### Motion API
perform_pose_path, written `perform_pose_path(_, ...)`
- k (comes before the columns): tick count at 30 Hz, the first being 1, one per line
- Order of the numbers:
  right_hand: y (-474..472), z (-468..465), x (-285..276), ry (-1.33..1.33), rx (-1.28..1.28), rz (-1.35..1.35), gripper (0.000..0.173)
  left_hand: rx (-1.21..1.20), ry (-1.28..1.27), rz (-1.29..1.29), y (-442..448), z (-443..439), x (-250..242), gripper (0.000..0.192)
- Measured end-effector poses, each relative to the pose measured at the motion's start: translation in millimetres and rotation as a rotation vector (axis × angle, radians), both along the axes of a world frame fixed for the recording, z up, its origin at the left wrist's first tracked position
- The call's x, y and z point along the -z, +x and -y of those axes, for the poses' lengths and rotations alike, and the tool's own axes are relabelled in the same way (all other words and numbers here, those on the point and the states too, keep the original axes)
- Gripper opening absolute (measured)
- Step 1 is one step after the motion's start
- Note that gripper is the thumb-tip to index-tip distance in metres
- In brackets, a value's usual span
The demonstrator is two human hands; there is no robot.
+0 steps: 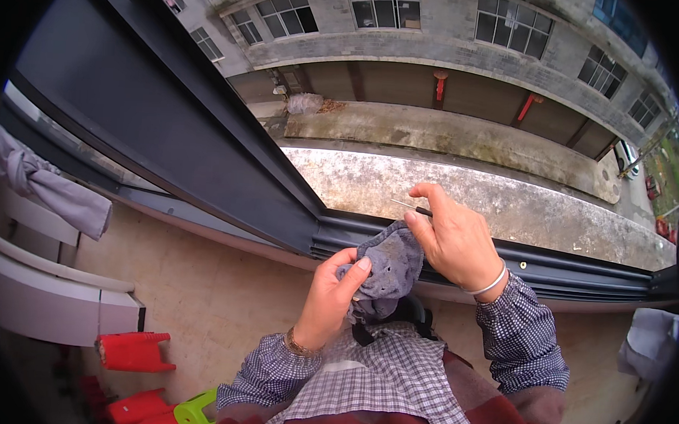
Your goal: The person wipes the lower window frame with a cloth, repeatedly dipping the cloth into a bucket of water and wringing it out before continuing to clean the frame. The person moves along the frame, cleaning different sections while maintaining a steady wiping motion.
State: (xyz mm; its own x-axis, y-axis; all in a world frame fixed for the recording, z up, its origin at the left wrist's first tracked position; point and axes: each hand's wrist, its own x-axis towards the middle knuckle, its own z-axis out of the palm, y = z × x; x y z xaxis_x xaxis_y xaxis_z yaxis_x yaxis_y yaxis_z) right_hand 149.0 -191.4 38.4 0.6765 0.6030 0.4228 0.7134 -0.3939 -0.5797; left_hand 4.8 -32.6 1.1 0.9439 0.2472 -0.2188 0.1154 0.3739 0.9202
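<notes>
Pinched between the thumb and fingers of my left hand is a crumpled grey cloth with small specks and holes or dark spots on it. My right hand holds a small screwdriver-like tool with a black handle; its thin metal shaft points left, beyond the cloth's top edge. Most of the handle is hidden by my fingers. The right thumb is close to the cloth; whether it touches cannot be told. Both hands are above the dark metal sill track of an open window.
A dark window sash slants up at left. Outside lies a stained concrete ledge. Red plastic stools and a green stool stand low at left, near a white table edge. Grey cloth hangs at right.
</notes>
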Motion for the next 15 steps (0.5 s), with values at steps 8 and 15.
perform_pose_path(8, -10.9, 19.8, 2.1, -0.127, -0.152, 0.082, 0.009, -0.012, -0.058, 0.022, 3.5, -8.2, 12.0, 0.024)
perform_pose_path(15, 1.6, 0.9, 11.0, -0.337, -0.195, 0.139, 0.015, 0.001, 0.089, -0.018, 0.8, -9.5, 11.2, 0.025)
